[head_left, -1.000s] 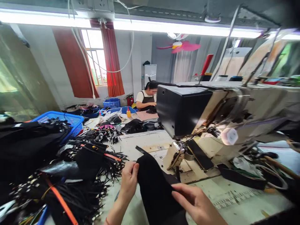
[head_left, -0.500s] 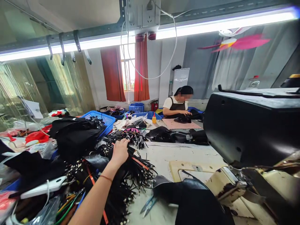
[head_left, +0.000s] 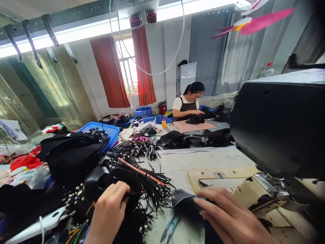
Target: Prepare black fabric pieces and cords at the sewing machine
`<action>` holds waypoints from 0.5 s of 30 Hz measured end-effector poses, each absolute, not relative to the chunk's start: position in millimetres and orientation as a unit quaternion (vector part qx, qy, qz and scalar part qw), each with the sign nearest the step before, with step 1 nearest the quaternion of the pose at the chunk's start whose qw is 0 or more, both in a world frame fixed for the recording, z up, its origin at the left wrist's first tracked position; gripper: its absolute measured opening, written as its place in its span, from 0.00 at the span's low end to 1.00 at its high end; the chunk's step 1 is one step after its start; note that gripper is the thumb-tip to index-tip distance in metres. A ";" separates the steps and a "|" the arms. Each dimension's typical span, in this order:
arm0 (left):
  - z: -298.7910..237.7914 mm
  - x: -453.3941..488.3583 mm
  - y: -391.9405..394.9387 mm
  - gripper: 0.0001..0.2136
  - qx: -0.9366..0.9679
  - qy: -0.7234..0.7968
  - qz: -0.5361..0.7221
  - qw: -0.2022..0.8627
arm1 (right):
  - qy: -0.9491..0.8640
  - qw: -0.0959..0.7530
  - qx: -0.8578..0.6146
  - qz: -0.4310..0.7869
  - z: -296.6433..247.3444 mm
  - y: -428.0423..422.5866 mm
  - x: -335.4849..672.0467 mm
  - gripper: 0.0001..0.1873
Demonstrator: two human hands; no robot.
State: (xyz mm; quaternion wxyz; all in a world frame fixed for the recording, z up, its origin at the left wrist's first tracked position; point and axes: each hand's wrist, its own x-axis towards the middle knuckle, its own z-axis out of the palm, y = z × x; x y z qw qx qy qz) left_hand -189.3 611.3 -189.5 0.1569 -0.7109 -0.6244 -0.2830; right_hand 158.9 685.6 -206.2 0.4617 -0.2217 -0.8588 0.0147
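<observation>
My left hand [head_left: 111, 203] is closed, thumb and fingers pinching a black fabric piece [head_left: 128, 179] with a glossy black part at its left end. Beneath it lie bundles of thin black cords with pale tips [head_left: 154, 184], one crossed by an orange-red strip [head_left: 142, 171]. My right hand [head_left: 231, 213], slightly blurred, has its fingers stretched out against another black fabric piece [head_left: 186, 208] with a shiny grey-black edge. That piece lies by the sewing machine's bed, partly covered by the hand. Small blue thread snips [head_left: 169, 229] rest on the table between my hands.
The dark sewing machine head [head_left: 274, 128] stands at right, above its cream metal bed [head_left: 223, 174]. A blue basket [head_left: 114, 137] and a black cloth heap [head_left: 68, 156] are at left. A co-worker [head_left: 189, 105] handles black material across the table, near a yellow bottle [head_left: 164, 123].
My left hand has drawn back toward me from the cord bundles and now holds a black fabric piece. My right hand has come into view at the other piece. The view has shifted.
</observation>
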 end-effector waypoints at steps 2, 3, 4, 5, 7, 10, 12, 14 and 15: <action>-201.4 -180.0 594.8 0.14 -0.711 -0.609 -0.307 0.175 | -0.923 0.366 -0.102 -0.065 -170.0 690.7 103.2 0.22; -206.9 -175.4 588.0 0.14 -0.711 -0.603 -0.314 0.181 | -0.942 0.324 -0.047 -0.077 -157.2 693.5 77.5 0.22; -212.3 -171.1 582.1 0.15 -0.708 -0.600 -0.321 0.190 | -0.956 0.281 -0.002 -0.085 -148.9 696.7 54.8 0.20; -217.6 -167.4 577.1 0.14 -0.704 -0.598 -0.327 0.201 | -0.962 0.253 0.046 -0.090 -145.4 700.2 35.7 0.17; -229.0 -162.1 569.5 0.10 -0.690 -0.598 -0.338 0.228 | -0.964 0.223 0.111 -0.093 -150.5 707.7 9.1 0.13; -248.7 -157.1 563.5 0.06 -0.664 -0.594 -0.364 0.272 | -0.948 0.270 0.132 -0.105 -173.5 717.3 -5.1 0.12; -261.2 -153.6 562.2 0.05 -0.647 -0.584 -0.389 0.300 | -0.930 0.328 0.121 -0.117 -188.2 720.4 -4.6 0.09; -270.6 -149.4 562.0 0.07 -0.643 -0.570 -0.406 0.312 | -0.917 0.363 0.113 -0.123 -198.3 720.7 -1.8 0.09; -274.0 -147.3 562.0 0.08 -0.646 -0.564 -0.410 0.312 | -0.915 0.367 0.112 -0.122 -201.6 720.2 -0.4 0.09</action>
